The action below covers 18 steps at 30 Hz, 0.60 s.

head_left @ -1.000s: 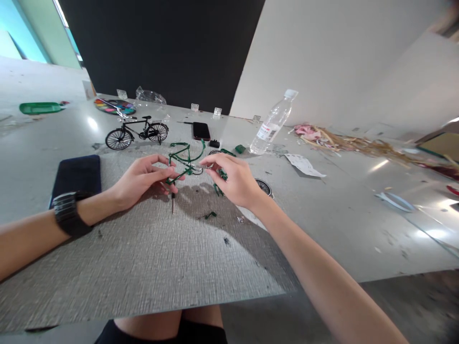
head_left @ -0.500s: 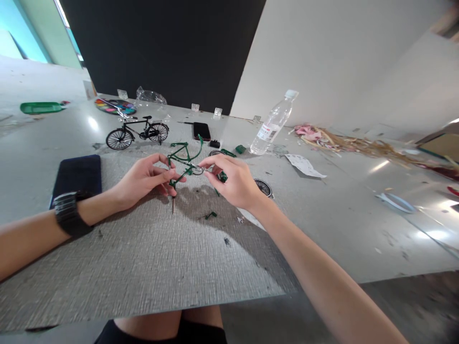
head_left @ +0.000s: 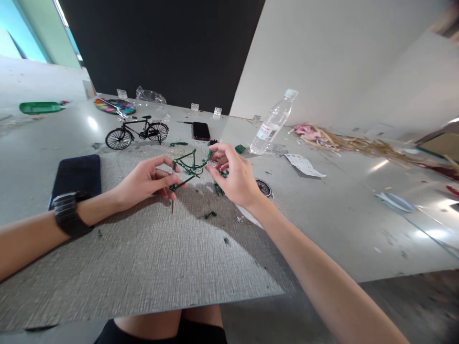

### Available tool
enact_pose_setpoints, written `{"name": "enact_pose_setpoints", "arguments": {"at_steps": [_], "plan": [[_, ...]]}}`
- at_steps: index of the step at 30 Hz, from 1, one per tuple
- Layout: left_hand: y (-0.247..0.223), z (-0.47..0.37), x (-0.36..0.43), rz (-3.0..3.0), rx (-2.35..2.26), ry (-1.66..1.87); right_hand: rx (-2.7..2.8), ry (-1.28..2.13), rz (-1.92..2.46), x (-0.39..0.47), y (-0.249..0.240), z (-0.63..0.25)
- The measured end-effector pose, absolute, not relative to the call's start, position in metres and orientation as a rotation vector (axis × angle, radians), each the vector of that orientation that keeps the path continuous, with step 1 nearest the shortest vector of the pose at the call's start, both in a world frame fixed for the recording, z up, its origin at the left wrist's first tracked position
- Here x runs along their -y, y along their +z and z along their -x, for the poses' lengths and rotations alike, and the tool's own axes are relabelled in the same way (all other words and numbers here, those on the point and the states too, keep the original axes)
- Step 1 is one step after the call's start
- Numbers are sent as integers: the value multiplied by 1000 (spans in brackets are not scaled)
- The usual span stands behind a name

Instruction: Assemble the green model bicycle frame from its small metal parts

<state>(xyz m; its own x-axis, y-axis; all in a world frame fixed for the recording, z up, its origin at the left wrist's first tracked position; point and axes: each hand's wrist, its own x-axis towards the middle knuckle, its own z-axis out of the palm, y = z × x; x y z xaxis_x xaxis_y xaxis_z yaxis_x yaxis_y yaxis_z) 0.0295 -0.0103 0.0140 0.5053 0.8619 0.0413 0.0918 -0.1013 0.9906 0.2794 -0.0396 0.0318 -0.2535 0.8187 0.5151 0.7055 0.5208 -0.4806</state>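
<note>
My left hand (head_left: pixel 154 179) is closed on the front end of a green toy bicycle frame (head_left: pixel 185 182), holding it above the grey textured mat. A thin rod (head_left: pixel 172 206) points down from beneath those fingers; its kind is unclear. At the frame's rear, my right hand (head_left: pixel 234 174) pinches a curved green part like a mudguard (head_left: pixel 209 156). Whether that part is fixed to the frame, I cannot tell. Partly behind the right hand lie more green pieces (head_left: pixel 218 189). A small spoked wheel (head_left: pixel 264 187) rests to its right. Nearer me is a small green part (head_left: pixel 211 215).
A finished black toy bicycle (head_left: pixel 138 133) stands at the back left. Around the work lie a dark blue phone-like slab (head_left: pixel 78 177), a black phone (head_left: pixel 201 130), a plastic bottle (head_left: pixel 270 126), a paper sheet (head_left: pixel 304 165) and small silver parts (head_left: pixel 240 219).
My right hand has shifted slightly up and right, from the frame's middle to the curved part. That part has swung down toward the right. My left hand has barely moved.
</note>
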Motion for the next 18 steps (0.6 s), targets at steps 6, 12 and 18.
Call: {"name": "enact_pose_setpoints", "arguments": {"at_steps": [6, 12, 18], "plan": [[14, -30, 10, -1561, -845, 783, 1946, 366, 1268, 40, 30, -278], [13, -32, 10, -1614, -854, 768, 1893, 641, 1124, 45, 28, -265], [13, -31, 8, -1718, -860, 734, 1879, 793, 1032, 48, 20, -251]]}}
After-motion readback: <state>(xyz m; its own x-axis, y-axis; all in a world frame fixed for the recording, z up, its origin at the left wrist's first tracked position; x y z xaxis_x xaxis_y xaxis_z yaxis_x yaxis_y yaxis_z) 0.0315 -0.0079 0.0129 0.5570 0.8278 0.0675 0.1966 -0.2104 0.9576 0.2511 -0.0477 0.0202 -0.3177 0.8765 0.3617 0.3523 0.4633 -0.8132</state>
